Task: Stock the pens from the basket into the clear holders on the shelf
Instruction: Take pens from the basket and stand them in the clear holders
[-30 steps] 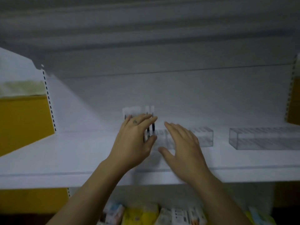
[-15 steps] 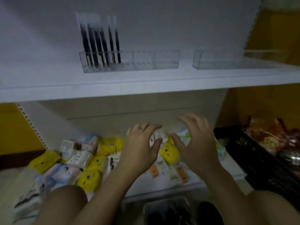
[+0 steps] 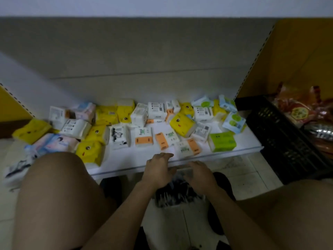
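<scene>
A small basket (image 3: 180, 204) of dark pens (image 3: 177, 193) with white ends sits on the floor between my knees, below the low shelf's front edge. My left hand (image 3: 158, 171) hovers over the basket's far left side, fingers spread, holding nothing. My right hand (image 3: 200, 174) hovers over its far right side, fingers curled down toward the pens; blur hides whether it touches any. The clear holders and the upper shelf are out of view.
The low white shelf (image 3: 144, 165) carries several tissue packs (image 3: 182, 123) in yellow, white, orange and green. A black crate (image 3: 281, 134) with red-wrapped goods stands at the right. My bare knees (image 3: 54, 195) flank the basket on the tiled floor.
My view dropped from the upper shelf with the pen holders down to the floor. Both hands came away from the holder and lowered over the pen basket.
</scene>
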Available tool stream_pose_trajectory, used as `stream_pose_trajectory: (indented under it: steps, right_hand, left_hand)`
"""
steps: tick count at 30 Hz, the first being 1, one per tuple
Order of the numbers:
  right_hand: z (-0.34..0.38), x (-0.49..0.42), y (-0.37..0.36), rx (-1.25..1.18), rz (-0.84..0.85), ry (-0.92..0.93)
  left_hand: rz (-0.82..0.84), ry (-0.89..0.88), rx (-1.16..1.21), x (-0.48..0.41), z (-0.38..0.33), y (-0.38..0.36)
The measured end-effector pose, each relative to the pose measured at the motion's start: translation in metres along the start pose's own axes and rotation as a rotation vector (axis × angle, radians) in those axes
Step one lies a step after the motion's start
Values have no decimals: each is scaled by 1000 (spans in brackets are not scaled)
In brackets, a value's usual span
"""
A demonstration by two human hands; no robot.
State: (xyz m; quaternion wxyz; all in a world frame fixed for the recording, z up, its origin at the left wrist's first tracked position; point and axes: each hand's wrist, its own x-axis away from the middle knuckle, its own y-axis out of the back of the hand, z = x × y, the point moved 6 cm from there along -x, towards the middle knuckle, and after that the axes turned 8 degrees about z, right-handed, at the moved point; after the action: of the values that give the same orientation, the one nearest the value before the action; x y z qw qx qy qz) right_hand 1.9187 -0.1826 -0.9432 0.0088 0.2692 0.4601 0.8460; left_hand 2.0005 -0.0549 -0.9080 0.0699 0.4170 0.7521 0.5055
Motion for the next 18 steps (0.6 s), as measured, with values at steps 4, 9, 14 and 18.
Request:
stream_pose_trajectory:
  steps: [4,9,14,18]
  right_hand:
    - [-30,-12,-45,1,208,-88]
    - [-82,-28,-97,70,425,-156]
    - [-95,-46,-102,88,438,-118]
    - [-105,-58,-100,123,368,-84]
  left_hand:
    - [82,1,109,-1,15,-31]
    - [230,67,105,-13,32,-70]
    - [332,199,137,-27,45,-111]
    - [369,209,184,-31,32,-142]
